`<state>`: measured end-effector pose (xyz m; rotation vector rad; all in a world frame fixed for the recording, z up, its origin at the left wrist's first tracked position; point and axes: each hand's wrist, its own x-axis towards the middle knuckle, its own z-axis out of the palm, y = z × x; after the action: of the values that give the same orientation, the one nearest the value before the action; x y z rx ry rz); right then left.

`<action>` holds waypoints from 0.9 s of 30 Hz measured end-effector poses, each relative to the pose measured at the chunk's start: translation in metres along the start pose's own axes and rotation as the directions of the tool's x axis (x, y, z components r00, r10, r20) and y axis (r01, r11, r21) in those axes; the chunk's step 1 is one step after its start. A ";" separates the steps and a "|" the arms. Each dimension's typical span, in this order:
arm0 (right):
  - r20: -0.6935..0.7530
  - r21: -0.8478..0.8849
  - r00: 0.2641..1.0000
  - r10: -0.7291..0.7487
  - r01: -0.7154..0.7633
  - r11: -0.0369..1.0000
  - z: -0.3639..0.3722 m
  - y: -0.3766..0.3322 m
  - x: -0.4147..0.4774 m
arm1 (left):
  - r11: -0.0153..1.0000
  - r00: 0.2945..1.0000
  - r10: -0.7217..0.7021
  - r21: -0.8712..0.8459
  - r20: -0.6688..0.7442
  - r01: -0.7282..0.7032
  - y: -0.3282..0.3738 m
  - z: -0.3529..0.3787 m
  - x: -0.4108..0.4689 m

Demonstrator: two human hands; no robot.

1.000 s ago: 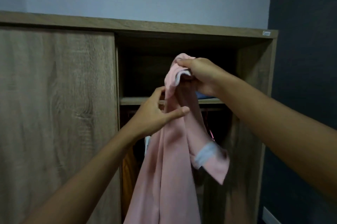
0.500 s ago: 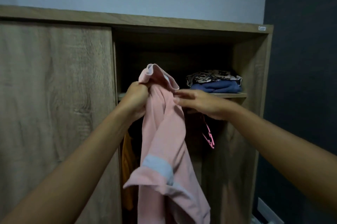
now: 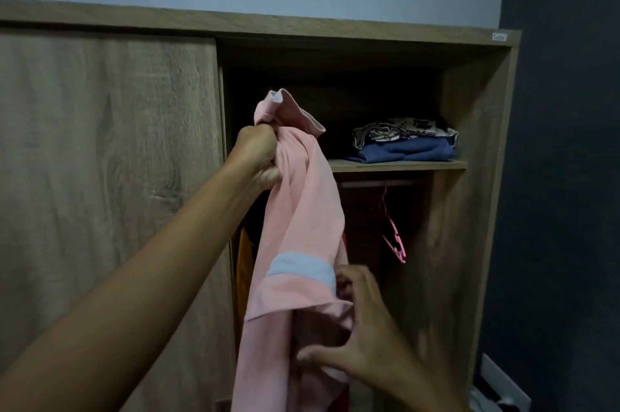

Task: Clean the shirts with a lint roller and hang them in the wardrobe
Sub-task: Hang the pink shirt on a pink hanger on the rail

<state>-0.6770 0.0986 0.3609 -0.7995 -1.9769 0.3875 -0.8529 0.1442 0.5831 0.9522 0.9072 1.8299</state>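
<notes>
A pink shirt point(image 3: 302, 210) with a pale blue band on its sleeve hangs in front of the open wardrobe point(image 3: 469, 109). My left hand point(image 3: 260, 153) is clenched on the shirt near its collar, holding it up at shelf height. My right hand point(image 3: 362, 337) is lower down, fingers spread and touching the shirt's body beside the sleeve. An empty pink hanger point(image 3: 394, 237) hangs from the rail point(image 3: 375, 183) to the right of the shirt. No lint roller is in sight.
The wardrobe's left sliding door point(image 3: 107, 176) is shut. Folded clothes point(image 3: 402, 143), a blue piece under a patterned one, lie on the shelf above the rail. An orange garment point(image 3: 245, 260) hangs behind the pink shirt. A dark wall point(image 3: 563, 176) is at the right.
My left hand took over the collar from the right hand and now holds the shirt alone. My right hand dropped from the collar down to the shirt's lower body.
</notes>
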 end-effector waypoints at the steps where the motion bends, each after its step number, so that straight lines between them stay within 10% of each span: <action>1: -0.046 -0.012 0.999 0.023 -0.023 1.000 0.009 0.006 -0.002 | 1.000 1.000 -0.004 0.004 -0.006 0.004 0.000 -0.001 0.002; 6: -0.229 0.172 0.967 0.109 -0.070 0.983 -0.014 0.024 0.040 | 0.884 0.998 0.057 0.465 -0.015 -0.044 -0.015 -0.022 0.020; 11: -0.086 -0.102 0.988 0.126 -0.134 0.986 -0.062 -0.011 0.099 | 0.355 0.932 -0.317 0.933 0.175 -0.054 -0.049 -0.054 0.018; 13: -0.030 -0.202 0.990 0.140 -0.143 0.969 -0.068 -0.022 0.119 | 0.189 0.947 -0.225 0.964 0.228 -0.187 -0.065 -0.057 0.012; 18: 0.040 -0.360 0.980 0.197 -0.169 0.918 -0.067 -0.025 0.150 | 0.783 0.903 0.202 0.491 0.380 -0.382 -0.088 -0.052 -0.039; 25: 0.144 -0.355 0.962 0.233 -0.170 0.919 -0.073 -0.020 0.158 | 0.428 0.857 0.188 0.746 0.479 -0.511 -0.124 -0.059 -0.060; 27: 0.191 -0.312 0.950 0.247 -0.180 0.933 -0.084 -0.018 0.158 | 0.487 0.885 0.108 0.752 0.453 -0.444 -0.126 -0.064 -0.051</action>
<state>-0.6668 0.1877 0.5173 -1.2137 -2.1984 0.3308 -0.8473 0.1306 0.4337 2.0881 1.5183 1.3075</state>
